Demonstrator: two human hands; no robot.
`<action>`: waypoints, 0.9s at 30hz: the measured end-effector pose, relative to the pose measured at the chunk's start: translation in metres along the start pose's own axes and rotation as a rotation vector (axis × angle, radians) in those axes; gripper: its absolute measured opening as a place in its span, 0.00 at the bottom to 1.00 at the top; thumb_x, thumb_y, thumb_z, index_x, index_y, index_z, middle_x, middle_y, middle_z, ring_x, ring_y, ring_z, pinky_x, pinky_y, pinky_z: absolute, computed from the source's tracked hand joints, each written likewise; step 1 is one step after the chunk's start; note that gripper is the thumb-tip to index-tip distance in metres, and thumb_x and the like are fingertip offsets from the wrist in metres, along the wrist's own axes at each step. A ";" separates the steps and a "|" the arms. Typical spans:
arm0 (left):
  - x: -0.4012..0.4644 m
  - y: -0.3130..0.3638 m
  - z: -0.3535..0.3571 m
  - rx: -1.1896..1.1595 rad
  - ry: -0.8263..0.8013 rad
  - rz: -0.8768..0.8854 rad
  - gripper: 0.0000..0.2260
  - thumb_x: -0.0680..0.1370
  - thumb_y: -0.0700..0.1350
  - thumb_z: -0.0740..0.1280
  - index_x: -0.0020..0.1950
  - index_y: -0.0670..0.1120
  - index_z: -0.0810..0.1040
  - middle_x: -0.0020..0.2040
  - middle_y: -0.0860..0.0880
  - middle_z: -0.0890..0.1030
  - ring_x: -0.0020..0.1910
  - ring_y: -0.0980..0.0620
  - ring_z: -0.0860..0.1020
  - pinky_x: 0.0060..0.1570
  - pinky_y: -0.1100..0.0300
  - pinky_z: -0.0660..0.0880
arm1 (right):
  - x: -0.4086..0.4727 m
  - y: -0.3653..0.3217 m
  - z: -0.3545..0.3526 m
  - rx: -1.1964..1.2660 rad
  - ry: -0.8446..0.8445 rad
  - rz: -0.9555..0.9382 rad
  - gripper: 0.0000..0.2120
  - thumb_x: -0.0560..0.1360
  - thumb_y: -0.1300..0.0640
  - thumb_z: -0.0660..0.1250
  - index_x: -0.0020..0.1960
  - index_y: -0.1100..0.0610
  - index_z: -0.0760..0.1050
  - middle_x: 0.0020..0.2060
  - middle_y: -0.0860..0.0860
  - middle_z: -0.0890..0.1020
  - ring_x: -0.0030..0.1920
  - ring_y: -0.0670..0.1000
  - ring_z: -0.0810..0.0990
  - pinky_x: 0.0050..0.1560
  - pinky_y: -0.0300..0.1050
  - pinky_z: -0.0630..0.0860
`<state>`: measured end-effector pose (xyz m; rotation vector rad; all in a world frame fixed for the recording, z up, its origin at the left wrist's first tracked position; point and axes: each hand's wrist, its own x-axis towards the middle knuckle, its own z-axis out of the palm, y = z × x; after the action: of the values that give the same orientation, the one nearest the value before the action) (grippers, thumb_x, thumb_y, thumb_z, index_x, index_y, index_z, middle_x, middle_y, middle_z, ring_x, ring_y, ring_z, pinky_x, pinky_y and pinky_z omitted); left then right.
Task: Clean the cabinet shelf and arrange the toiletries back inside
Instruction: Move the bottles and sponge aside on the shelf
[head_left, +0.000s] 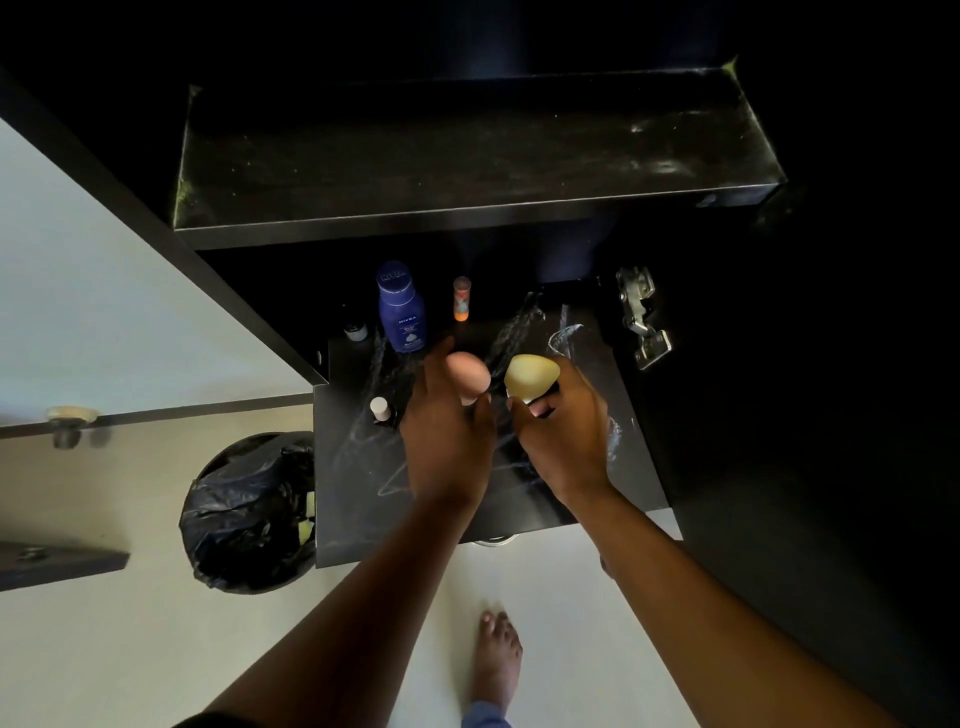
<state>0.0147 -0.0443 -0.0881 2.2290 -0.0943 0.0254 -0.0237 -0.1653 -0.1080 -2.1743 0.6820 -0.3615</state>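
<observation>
My left hand (447, 431) grips a pink egg-shaped sponge (469, 375), my right hand (563, 436) a yellow one (531, 375), both above the streaky black lower shelf (363, 499); I should set them upright beside the blue lotion bottle (401, 312).

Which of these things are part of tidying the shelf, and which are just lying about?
Part of the job:
pink sponge in left hand
yellow sponge in right hand
blue bottle
orange tube
white-capped bottle
shelf

Lying about:
bin
hinge
</observation>
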 end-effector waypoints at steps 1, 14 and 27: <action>0.000 -0.001 0.000 -0.004 0.003 -0.001 0.30 0.74 0.40 0.76 0.74 0.46 0.71 0.65 0.45 0.81 0.62 0.44 0.80 0.57 0.59 0.74 | 0.000 0.000 0.000 -0.001 0.006 -0.001 0.19 0.70 0.53 0.79 0.57 0.48 0.76 0.42 0.50 0.83 0.42 0.51 0.82 0.40 0.40 0.78; -0.047 -0.015 -0.048 -0.064 -0.039 0.062 0.26 0.77 0.48 0.75 0.73 0.52 0.72 0.63 0.53 0.82 0.60 0.54 0.82 0.57 0.52 0.82 | -0.040 -0.022 0.000 0.074 -0.074 -0.106 0.16 0.70 0.55 0.78 0.56 0.50 0.78 0.48 0.46 0.83 0.47 0.46 0.80 0.46 0.31 0.75; -0.030 -0.076 -0.111 -0.028 0.013 -0.059 0.36 0.74 0.41 0.75 0.79 0.49 0.64 0.58 0.53 0.83 0.50 0.62 0.80 0.52 0.67 0.77 | -0.079 -0.056 0.057 0.049 -0.201 -0.278 0.19 0.70 0.52 0.77 0.59 0.49 0.78 0.53 0.47 0.83 0.49 0.44 0.80 0.52 0.37 0.79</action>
<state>-0.0082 0.0914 -0.0820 2.2027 -0.0216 0.0067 -0.0420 -0.0543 -0.1025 -2.2240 0.2575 -0.2939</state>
